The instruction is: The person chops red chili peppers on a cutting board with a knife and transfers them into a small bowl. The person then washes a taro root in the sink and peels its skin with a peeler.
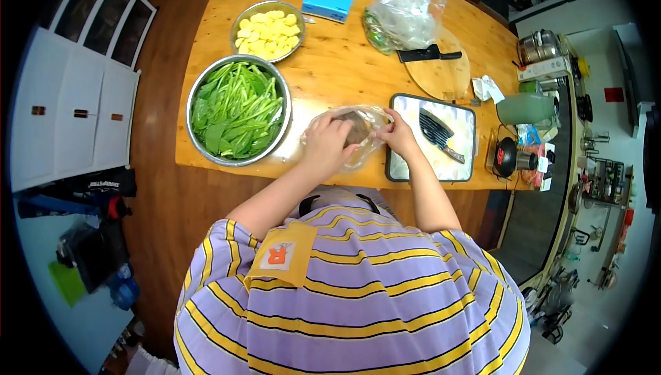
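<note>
A clear plastic bag (358, 158) with something brownish inside lies on the wooden table near its front edge. My left hand (329, 142) rests on the bag's left side, its fingers bent over the opening. On the right side, my right hand (398, 134) pinches the bag's rim. What is in the bag is too unclear to name. Just right of the bag, a white cutting board (406, 161) with a dark border holds a black-bladed knife (435, 128). To the left stands a metal bowl (289, 117) of green leafy vegetables (237, 110).
Behind the greens is a bowl of yellow slices (268, 34). A blue box (327, 4) stands at the back. Farther right are a bulging plastic bag (410, 17), a round wooden board (444, 75) with a black cleaver (420, 53), and a green container (527, 108).
</note>
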`<move>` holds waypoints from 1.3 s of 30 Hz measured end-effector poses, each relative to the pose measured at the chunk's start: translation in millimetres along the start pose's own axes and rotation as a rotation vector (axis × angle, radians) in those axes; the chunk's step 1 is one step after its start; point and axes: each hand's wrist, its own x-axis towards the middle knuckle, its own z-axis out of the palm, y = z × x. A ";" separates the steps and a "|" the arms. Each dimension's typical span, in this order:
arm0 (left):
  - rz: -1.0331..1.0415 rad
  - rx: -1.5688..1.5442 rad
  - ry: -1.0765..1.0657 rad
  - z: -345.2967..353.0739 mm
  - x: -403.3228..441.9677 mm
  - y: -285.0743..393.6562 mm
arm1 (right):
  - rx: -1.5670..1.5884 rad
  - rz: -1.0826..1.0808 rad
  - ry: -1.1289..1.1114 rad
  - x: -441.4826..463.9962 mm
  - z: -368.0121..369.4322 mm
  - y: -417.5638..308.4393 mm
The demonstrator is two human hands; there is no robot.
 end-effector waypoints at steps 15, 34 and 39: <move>-0.422 0.305 -0.196 51.9 11.7 25.1 | -0.270 -0.371 -0.072 -31.7 -66.4 37.8; -0.002 0.255 0.011 39.5 17.8 70.9 | 0.002 -0.361 0.367 -55.9 -137.3 82.4; 0.202 0.086 0.172 49.5 39.5 77.1 | 0.143 -0.147 0.419 -59.4 -181.8 137.4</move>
